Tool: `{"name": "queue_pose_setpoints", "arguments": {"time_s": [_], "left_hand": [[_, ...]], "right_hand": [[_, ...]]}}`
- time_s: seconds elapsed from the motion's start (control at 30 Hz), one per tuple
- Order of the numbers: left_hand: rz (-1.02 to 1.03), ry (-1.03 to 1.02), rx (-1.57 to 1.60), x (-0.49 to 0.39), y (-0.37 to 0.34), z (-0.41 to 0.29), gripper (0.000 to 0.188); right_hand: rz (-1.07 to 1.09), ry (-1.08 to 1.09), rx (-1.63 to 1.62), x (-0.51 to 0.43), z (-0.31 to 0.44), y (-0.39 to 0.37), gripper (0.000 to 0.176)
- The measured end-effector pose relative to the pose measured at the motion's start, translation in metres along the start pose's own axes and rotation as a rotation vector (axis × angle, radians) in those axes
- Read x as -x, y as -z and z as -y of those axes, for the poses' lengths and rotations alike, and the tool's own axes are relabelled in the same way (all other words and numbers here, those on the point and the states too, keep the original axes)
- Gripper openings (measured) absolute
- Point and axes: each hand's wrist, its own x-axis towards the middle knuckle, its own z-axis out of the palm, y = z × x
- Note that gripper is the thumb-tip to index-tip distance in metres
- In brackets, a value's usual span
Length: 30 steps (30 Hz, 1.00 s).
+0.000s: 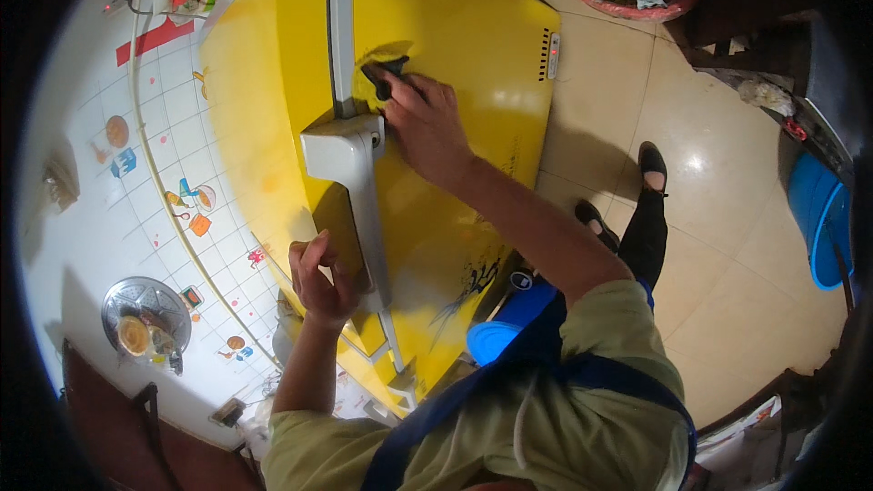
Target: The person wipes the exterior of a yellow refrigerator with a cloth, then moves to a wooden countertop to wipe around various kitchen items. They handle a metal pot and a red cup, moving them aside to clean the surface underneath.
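Note:
In front of me is a yellow chest freezer [450, 225] with a grey seam strip [342, 27] and a grey lock handle [341, 146]. My right hand [430, 126] pinches a small dark object [383, 78], possibly a cloth or pad, against the yellow surface beside the strip, just above the handle's upper end. A yellowish patch shows around the object; its exact kind is unclear. My left hand [326, 283] is by the handle's lower part, fingers loosely curled and apart with nothing in them. Whether it touches the freezer I cannot tell.
A red basin [634, 12] of sliced green vegetables and a packet stands at the top right. Blue containers stand by my body [494, 342] and at far right [822, 225]. A pale cable [153, 170] runs along the stickered tile wall [164, 143], near a perforated metal plate [146, 293].

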Motion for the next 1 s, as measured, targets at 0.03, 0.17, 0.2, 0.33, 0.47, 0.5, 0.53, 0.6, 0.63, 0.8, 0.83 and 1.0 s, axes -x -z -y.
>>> {"name": "queue_pose_setpoints", "arguments": {"time_s": [0.03, 0.17, 0.2, 0.33, 0.47, 0.5, 0.53, 0.6, 0.63, 0.8, 0.83, 1.0], "left_hand": [[-0.009, -0.019, -0.016, 0.003, 0.0, 0.003, 0.035], [0.1, 0.213, 0.079, 0.012, 0.0, 0.014, 0.032], [0.125, 0.123, 0.099, 0.013, 0.001, 0.016, 0.031], [0.086, 0.015, -0.079, 0.011, 0.0, 0.016, 0.029], [0.082, 0.04, -0.083, 0.002, -0.005, 0.009, 0.025], [0.074, 0.029, -0.087, -0.001, -0.005, 0.008, 0.024], [0.076, 0.005, -0.086, -0.002, -0.005, 0.006, 0.023], [0.113, -0.015, -0.109, -0.005, -0.003, 0.004, 0.02], [0.112, -0.03, -0.133, -0.005, -0.002, 0.004, 0.019], [0.162, 0.011, 0.001, -0.002, 0.003, 0.012, 0.015], [0.141, -0.035, 0.032, 0.0, 0.004, 0.014, 0.016], [0.111, 0.109, -0.026, 0.019, 0.019, 0.017, 0.012]], "right_hand": [[0.029, 0.034, -0.063, 0.003, 0.002, 0.003, 0.023], [0.131, 0.019, -0.12, 0.011, 0.004, 0.01, 0.03], [0.211, -0.003, -0.124, 0.013, 0.005, 0.011, 0.032], [0.049, -0.154, -0.207, 0.006, -0.008, -0.011, 0.034], [0.272, -0.537, -0.289, 0.081, -0.025, -0.056, 0.043], [0.533, -0.607, -0.229, 0.121, -0.029, -0.07, 0.046], [0.772, -0.673, -0.166, 0.168, -0.029, -0.085, 0.048], [0.305, -1.018, -0.307, 0.261, -0.011, -0.125, 0.032], [0.682, -0.95, -0.175, 0.299, -0.014, -0.141, 0.039], [0.63, -1.022, 0.304, 0.291, -0.077, -0.186, 0.046], [0.447, -1.08, 0.04, 0.259, -0.115, -0.181, 0.046], [-0.107, -0.91, -0.417, 0.151, -0.316, -0.187, 0.049]]}}
